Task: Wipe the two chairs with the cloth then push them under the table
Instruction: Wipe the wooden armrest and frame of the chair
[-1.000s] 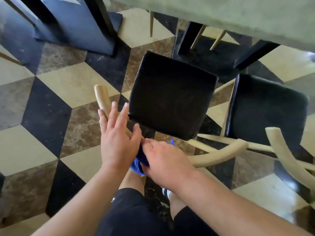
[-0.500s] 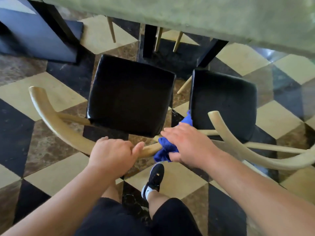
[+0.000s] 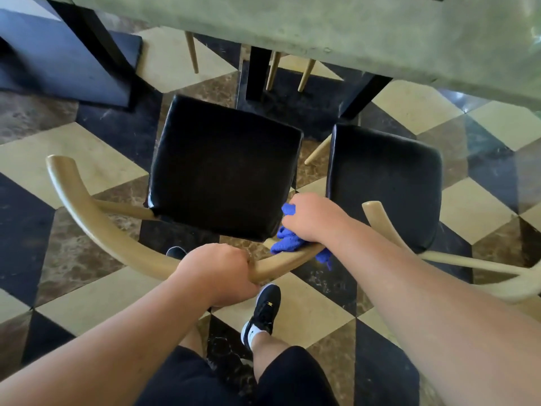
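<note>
On left chair's backrest (image 3: 102, 231), left hand (image 3: 218, 272) now grips; right hand (image 3: 313, 218) still clutches cloth (image 3: 288, 244) there.

You are looking down at a floor (image 3: 87, 159) of cream, brown and black tiles that look like cubes. Two chairs stand on it side by side, the left chair (image 3: 225, 168) and the right chair (image 3: 383, 183), each with a black seat. Just past them the black table legs (image 3: 257, 74) of the table (image 3: 351, 30) stand on the tiles. Thin wooden legs (image 3: 191, 52) show farther under it. A dark blue block (image 3: 58, 63) sits far left. Your black shoe (image 3: 265, 310) stands near you.
</note>
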A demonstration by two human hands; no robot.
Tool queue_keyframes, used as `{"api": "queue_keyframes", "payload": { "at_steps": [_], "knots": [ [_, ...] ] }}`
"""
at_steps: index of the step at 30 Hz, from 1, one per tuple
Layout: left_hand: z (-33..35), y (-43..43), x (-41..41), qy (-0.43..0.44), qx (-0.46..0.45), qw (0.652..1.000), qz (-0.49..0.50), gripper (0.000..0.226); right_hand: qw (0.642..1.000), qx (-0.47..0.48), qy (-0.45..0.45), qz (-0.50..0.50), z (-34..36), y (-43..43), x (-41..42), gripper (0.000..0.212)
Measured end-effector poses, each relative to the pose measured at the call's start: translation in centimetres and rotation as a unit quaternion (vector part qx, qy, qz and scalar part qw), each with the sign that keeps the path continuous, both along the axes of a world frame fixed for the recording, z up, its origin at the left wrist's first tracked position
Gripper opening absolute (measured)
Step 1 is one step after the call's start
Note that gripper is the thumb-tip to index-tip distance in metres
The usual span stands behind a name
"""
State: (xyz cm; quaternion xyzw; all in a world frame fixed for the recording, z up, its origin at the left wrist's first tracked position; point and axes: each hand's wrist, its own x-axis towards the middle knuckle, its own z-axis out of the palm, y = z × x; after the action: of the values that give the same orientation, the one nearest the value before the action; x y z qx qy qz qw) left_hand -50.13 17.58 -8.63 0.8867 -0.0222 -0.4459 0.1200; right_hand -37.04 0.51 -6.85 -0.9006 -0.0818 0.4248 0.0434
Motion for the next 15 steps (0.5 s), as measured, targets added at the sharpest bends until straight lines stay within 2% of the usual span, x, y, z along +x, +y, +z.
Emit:
{"api": "queue_keyframes", "payload": {
  "at_steps": [3,6,8,9,12,15],
  "knots": [
    [-0.1,-0.1,0.1,0.007,-0.017,1.0,0.001,0.036,0.998,-0.017,0.054,0.035,-0.8,2.4,-0.1,0.032],
    [-0.1,0.2,0.5,0.03,-0.035,0.999,0.006,0.025,0.964,-0.168,0.14,0.15,-1.4,4.7,-1.0,0.037],
    [-0.2,0.2,0.5,0.033,-0.043,0.998,0.008,0.019,0.932,-0.264,0.149,0.2,-1.4,5.7,-1.1,0.039],
    [-0.2,0.2,0.5,0.032,-0.046,0.998,0.008,0.018,0.926,-0.282,0.144,0.207,-1.3,6.0,-0.9,0.041],
    [-0.2,0.3,0.4,0.023,-0.056,0.998,0.006,0.016,0.927,-0.251,0.166,0.222,-1.6,6.5,-0.4,0.046],
    [-0.1,0.4,0.5,0.024,-0.066,0.997,-0.006,0.013,0.901,-0.229,0.217,0.297,-2.9,6.6,-1.0,0.036]
  ]
}}
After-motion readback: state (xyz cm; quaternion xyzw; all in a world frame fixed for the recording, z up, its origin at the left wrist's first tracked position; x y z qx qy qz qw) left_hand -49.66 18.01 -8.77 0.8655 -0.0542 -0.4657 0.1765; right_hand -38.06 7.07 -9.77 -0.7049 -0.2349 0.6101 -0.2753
